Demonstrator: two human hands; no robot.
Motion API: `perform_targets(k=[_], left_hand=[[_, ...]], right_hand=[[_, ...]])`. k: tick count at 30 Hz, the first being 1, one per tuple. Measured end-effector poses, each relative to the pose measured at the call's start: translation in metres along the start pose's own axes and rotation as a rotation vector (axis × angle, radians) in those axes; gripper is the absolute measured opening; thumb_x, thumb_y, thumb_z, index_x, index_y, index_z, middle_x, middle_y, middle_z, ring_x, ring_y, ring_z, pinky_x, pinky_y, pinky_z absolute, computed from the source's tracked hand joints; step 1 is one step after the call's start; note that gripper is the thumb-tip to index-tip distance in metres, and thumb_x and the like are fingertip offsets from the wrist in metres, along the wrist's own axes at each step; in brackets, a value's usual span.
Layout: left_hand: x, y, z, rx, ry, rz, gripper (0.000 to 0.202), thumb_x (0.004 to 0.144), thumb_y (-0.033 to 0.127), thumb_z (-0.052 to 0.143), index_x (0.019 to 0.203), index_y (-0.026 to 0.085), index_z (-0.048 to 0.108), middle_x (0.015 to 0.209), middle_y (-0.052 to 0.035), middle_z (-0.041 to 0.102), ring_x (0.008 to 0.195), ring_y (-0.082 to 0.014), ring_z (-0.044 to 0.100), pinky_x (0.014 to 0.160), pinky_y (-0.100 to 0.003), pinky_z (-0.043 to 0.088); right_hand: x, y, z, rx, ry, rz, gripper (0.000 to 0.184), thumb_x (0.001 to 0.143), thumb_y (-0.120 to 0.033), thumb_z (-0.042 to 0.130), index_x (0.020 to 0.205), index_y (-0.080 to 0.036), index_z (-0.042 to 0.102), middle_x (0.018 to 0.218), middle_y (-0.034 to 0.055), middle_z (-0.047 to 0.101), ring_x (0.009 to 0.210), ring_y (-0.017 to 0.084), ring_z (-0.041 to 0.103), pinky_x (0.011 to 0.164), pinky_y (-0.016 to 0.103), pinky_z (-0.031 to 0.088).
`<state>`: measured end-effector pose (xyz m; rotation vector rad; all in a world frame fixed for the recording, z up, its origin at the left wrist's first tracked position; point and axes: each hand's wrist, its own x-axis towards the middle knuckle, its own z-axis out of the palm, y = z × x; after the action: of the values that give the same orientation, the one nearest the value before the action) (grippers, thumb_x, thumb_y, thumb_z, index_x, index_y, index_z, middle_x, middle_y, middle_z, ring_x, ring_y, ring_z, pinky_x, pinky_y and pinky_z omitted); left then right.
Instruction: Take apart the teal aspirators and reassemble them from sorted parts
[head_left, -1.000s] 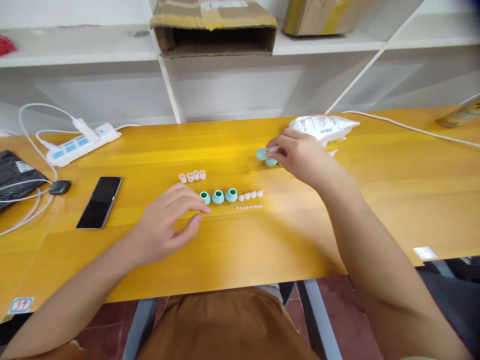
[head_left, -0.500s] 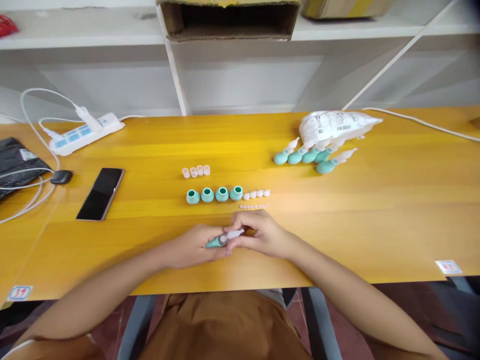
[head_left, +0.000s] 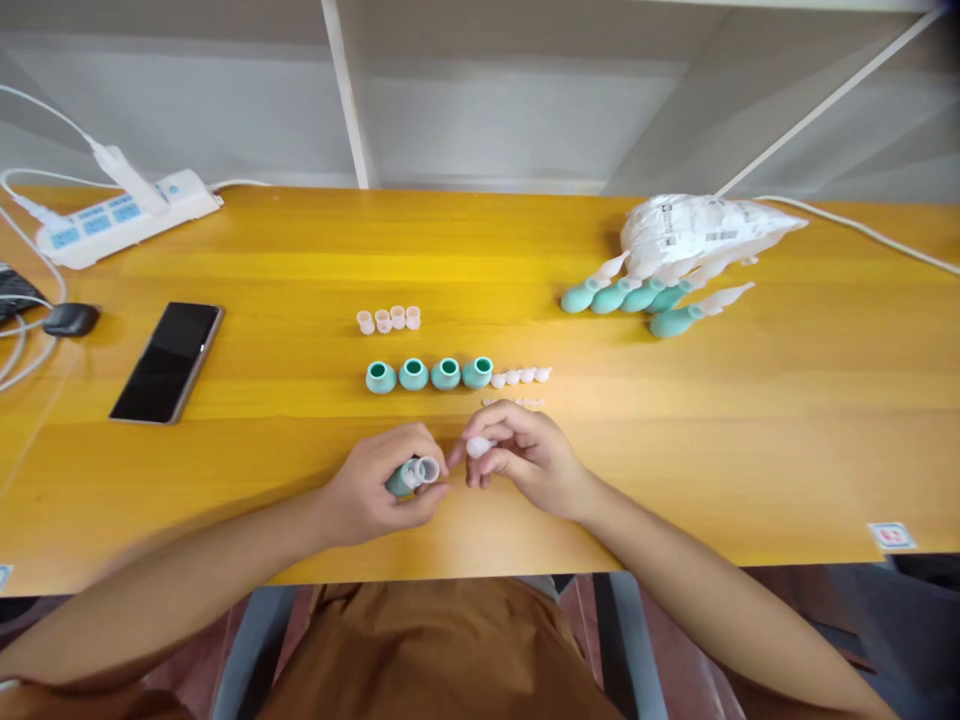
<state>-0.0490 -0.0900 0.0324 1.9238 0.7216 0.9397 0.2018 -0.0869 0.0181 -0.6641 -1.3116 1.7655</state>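
Observation:
My left hand (head_left: 366, 482) is wrapped around a teal squeeze bulb (head_left: 399, 483), which has a translucent cup-shaped collar (head_left: 427, 470) in its neck. The collar's open end faces my right hand (head_left: 541, 458). Between the fingertips of that hand is a whitish nozzle tip (head_left: 478, 447), apart from the bulb. Just beyond my hands stands a row of teal bulbs (head_left: 413, 376) with open mouths. Small white tips (head_left: 513, 377) line up at its right end, with tiny pale pieces (head_left: 529, 402) partly hidden behind my right fingers. Translucent collars (head_left: 398, 318) stand farther back.
Several teal bulbs with nozzles fitted (head_left: 611, 297) lie at the back right against a white plastic bag (head_left: 675, 232). On the left are a phone (head_left: 166, 362), a black mouse (head_left: 71, 319) and a power strip (head_left: 127, 217) with cables. A shelf partition rises behind the table.
The nozzle tip, earlier up against the bulb's collar, is now apart from it in my right hand. My left hand has turned the collar's opening upward. The view has tilted downward.

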Motion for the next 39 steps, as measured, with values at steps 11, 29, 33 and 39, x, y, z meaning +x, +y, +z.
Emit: perform_targets(k=[11,29,33,39], left_hand=[[-0.001,-0.002,-0.004,0.302,0.221,0.086,0.02,0.099,0.025,0.087,0.114,0.023,0.073,0.103,-0.0033,0.073,0.09,-0.0164,0.073,0.081,-0.027,0.062],[0.0,0.001,0.0,0.178,0.231,-0.038,0.02,0.099,0.02,0.084,0.114,0.024,0.071,0.106,-0.0006,0.083,0.093,-0.0153,0.081,0.086,-0.025,0.064],[0.001,0.001,-0.002,0.145,0.149,-0.174,0.014,0.101,0.024,0.081,0.112,0.025,0.073,0.098,0.0023,0.084,0.082,-0.0137,0.079,0.076,-0.023,0.061],[0.001,-0.001,-0.001,0.104,0.141,-0.23,0.009,0.102,0.029,0.08,0.11,0.026,0.076,0.092,0.0036,0.083,0.076,-0.0124,0.076,0.071,-0.022,0.058]], right_hand=[[0.009,0.016,0.032,-0.192,0.155,-0.112,0.029,0.099,-0.051,0.088,0.104,-0.025,0.077,0.093,0.0004,0.068,0.084,0.015,0.066,0.078,0.03,0.059],[-0.001,0.006,0.018,-0.655,0.133,-0.453,0.05,0.104,-0.009,0.076,0.148,-0.034,0.076,0.117,0.0072,0.071,0.093,0.018,0.077,0.074,0.031,0.074],[0.001,0.003,0.018,-0.694,0.164,-0.478,0.05,0.103,-0.01,0.078,0.146,-0.036,0.077,0.114,0.0067,0.072,0.094,0.019,0.077,0.074,0.033,0.073],[0.004,-0.001,0.016,-0.762,0.2,-0.534,0.032,0.101,-0.015,0.084,0.13,-0.028,0.082,0.106,0.0065,0.077,0.093,0.019,0.078,0.079,0.034,0.071]])
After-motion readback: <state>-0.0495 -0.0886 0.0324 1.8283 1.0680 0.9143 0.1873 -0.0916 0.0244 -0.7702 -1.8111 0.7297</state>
